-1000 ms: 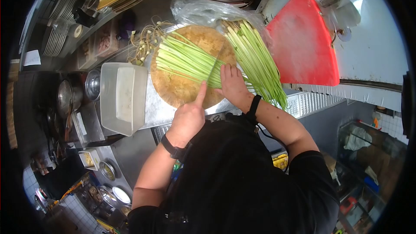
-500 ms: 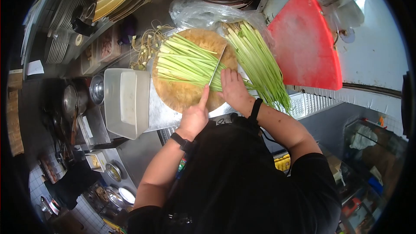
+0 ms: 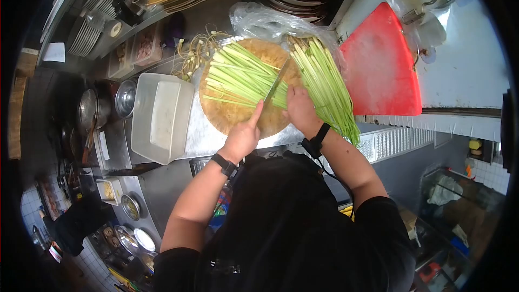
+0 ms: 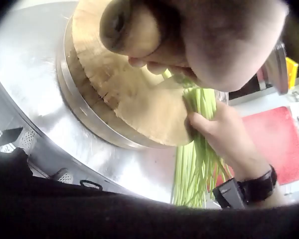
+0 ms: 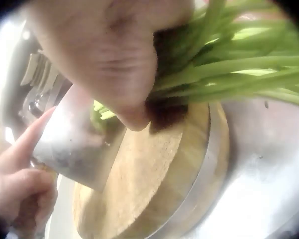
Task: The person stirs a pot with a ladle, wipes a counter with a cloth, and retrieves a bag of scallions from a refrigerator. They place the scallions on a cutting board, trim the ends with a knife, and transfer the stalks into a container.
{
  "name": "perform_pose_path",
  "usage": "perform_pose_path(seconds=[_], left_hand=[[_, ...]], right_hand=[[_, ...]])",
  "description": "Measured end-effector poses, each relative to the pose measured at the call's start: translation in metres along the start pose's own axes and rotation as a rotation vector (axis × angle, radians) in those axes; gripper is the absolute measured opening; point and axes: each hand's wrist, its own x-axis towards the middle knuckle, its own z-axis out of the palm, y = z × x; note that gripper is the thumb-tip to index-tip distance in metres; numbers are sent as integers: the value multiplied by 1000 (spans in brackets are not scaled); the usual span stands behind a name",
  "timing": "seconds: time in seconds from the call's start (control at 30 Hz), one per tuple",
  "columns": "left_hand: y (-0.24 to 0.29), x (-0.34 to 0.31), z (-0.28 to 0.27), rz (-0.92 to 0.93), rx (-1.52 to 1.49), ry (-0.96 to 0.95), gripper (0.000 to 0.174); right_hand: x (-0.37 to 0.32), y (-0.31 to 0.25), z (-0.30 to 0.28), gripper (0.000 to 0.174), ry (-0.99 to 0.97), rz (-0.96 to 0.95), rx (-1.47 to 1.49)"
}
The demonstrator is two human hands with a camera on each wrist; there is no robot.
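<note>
A bunch of long pale-green stalks (image 3: 240, 75) lies across a round wooden chopping block (image 3: 216, 116). My left hand (image 3: 241, 139) grips a cleaver (image 3: 277, 84), its index finger stretched along the blade. The butt of the cleaver's wooden handle (image 4: 114, 22) shows close up in the left wrist view. Over the stalks, the broad blade (image 5: 74, 134) stands next to my right hand (image 3: 300, 109). That hand holds the bunch down, its fingers bent over the stalks and its thumb at their near side. The blade's lower edge is partly hidden among the stalks.
A second bunch of stalks (image 3: 324, 86) lies right of the block, beside a clear plastic bag (image 3: 259, 21). An empty-looking plastic tub (image 3: 141, 130) stands at left. Trimmed rooty ends (image 3: 192, 59) lie behind the block. A red board (image 3: 381, 70) leans at right.
The head view has shifted a little. The cleaver now shows more of its flat side, the right fingers are more bent, and one stalk lies apart at the bunch's near side.
</note>
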Motion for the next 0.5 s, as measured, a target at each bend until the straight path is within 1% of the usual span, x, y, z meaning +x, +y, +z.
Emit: perform_pose_path(seconds=[0.03,0.07,0.13,0.17,0.23,0.27,0.33,0.37,0.4,0.43,0.47,0.5], left_hand=[[-3,1,-2,-2,-21,0,84],[-5,1,-3,-2,-43,-1,83],[-7,0,-5,6,-57,6,83],[-5,0,-5,13,-69,13,82],[-4,-2,-7,12,-102,4,82],[-5,-1,-8,6,-118,0,82],[-6,-3,-8,19,-153,9,81],[-7,-4,-9,30,-178,18,81],[-5,-7,-15,28,-179,20,81],[-1,-13,-23,-1,-246,15,79],[3,-18,-31,-29,-313,12,78],[5,-26,-37,-30,-313,12,78]], right_hand=[[4,3,3,76,40,2,59],[5,7,5,76,39,0,56],[4,12,3,72,114,14,115],[2,14,3,72,108,18,103],[0,11,-1,68,135,73,172],[0,11,0,68,134,75,163],[0,8,4,66,225,100,90],[2,9,4,66,225,97,88],[4,8,3,66,143,162,133],[5,7,3,66,60,227,178],[7,10,7,66,59,226,179],[8,16,14,68,32,230,148]])
